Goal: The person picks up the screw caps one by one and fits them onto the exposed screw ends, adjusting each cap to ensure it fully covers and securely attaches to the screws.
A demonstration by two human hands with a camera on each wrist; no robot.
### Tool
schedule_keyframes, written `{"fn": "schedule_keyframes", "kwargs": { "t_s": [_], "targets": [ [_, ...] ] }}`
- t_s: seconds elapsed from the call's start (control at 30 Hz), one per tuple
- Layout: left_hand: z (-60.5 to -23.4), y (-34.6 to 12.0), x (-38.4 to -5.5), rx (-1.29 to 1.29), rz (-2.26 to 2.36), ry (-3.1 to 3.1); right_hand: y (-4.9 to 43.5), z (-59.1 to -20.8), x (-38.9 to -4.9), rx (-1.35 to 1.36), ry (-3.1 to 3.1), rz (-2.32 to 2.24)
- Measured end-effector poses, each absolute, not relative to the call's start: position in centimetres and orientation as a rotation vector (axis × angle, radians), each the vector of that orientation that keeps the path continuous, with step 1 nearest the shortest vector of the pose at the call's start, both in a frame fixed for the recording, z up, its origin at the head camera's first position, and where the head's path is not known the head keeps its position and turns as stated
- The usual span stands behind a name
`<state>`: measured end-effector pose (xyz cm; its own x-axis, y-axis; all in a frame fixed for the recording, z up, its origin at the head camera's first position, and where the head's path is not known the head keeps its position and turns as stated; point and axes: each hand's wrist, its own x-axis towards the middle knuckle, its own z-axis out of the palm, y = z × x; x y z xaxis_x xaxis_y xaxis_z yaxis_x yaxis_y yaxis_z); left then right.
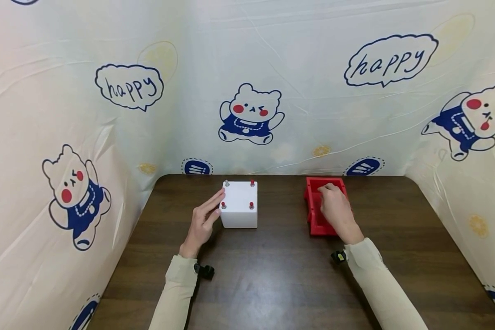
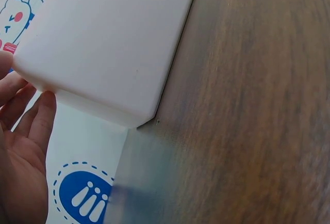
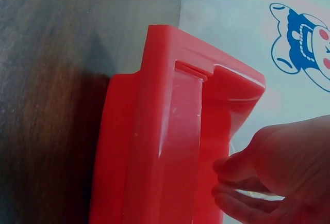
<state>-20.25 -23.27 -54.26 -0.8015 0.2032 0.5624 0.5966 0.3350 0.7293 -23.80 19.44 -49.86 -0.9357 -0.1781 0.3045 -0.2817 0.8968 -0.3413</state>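
A white box (image 1: 239, 198) stands on the table, four-cornered on top with small posts. Red tips show on the front right post (image 1: 251, 206), back right post (image 1: 252, 183) and front left post (image 1: 223, 205); the back left post (image 1: 227, 183) looks grey. My left hand (image 1: 201, 224) rests against the box's left side, fingers mostly straight, touching its edge in the left wrist view. Over the red bin (image 1: 311, 220) is my right hand (image 1: 336, 208), its fingers bent and dipping inside. The thumb and finger (image 3: 227, 203) tips nearly meet; whether something small sits between them is unclear.
The brown wooden table (image 1: 272, 275) carries the box left of centre and the bin to the right, with a gap between. A printed cloth (image 1: 313, 114) hangs along the back and both sides. Both wrists wear small black cameras.
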Motion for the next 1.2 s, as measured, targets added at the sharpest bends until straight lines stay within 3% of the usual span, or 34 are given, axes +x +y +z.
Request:
{"fn": "schedule_keyframes", "kwargs": {
  "t_s": [1.2],
  "targets": [
    [-54.5,-23.4,-20.4,-0.756,-1.421,-2.171,18.6,-52.3,-24.3,0.162,-3.097,0.400]
  ]
}}
